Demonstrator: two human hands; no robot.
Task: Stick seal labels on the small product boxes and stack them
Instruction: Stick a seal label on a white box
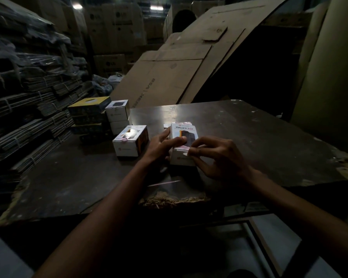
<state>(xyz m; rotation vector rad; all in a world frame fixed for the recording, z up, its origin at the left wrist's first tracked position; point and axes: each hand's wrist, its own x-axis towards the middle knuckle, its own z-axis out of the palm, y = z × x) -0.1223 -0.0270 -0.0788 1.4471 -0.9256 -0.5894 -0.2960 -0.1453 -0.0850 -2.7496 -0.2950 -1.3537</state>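
Note:
A small white product box (182,131) printed "HALLEY 20K" sits on the dark table (259,141) in front of me. My left hand (162,145) grips its left side, thumb across the top. My right hand (215,155) pinches a small seal label (186,153) at the box's near top edge. A second white box (130,143), with a label on its near corner, stands to the left. Further back, two white boxes (118,113) are stacked.
Yellow and dark boxes (88,111) are piled at the table's back left. Bundles of flattened cartons (28,109) fill the left side. Large cardboard sheets (179,63) lean behind the table. The table's near edge is chipped (175,198).

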